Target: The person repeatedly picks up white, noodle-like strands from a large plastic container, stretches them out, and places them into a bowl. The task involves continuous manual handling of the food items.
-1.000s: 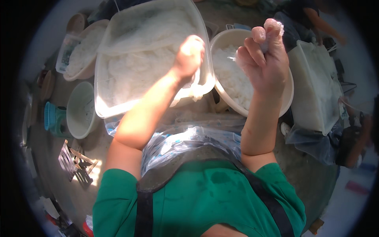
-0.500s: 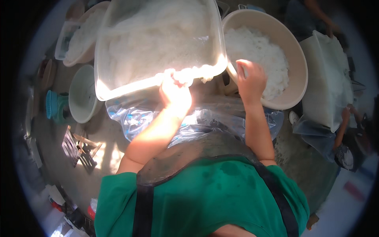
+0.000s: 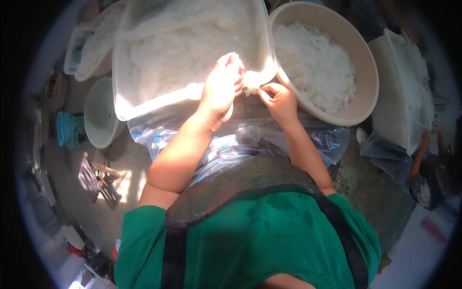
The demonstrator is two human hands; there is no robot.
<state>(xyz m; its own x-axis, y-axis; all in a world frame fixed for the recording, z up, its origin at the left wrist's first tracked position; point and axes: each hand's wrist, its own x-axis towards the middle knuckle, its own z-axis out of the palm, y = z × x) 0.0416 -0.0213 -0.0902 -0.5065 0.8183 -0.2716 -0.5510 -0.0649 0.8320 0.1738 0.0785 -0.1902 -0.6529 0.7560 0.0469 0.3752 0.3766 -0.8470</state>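
A big translucent tub (image 3: 159,107) of white, fluffy, wet-looking material (image 3: 187,58) stands in front of me. My left hand (image 3: 221,86) is over its near rim, fingers curled and pressed together; glare hides what they hold. Several lumpy white pieces (image 3: 250,83) lie on the rim beside it. My right hand (image 3: 280,102) is just outside the rim, thumb and forefinger pinched at the edge of these pieces. To its right stands a round beige basin (image 3: 362,98) with a heap of white pieces (image 3: 315,72) inside.
On the left are a pale round bowl (image 3: 98,132), a turquoise plastic stool (image 3: 72,130), and a small folding wooden stool (image 3: 98,180). Clear plastic sheeting (image 3: 332,147) hangs before me. Another white-filled tub (image 3: 397,96) stands right, with another person's arm (image 3: 419,154) beside it.
My left hand has risen from the rim and reaches farther over the tub. The right hand has moved left and down from the basin's edge to the white pieces on the rim.
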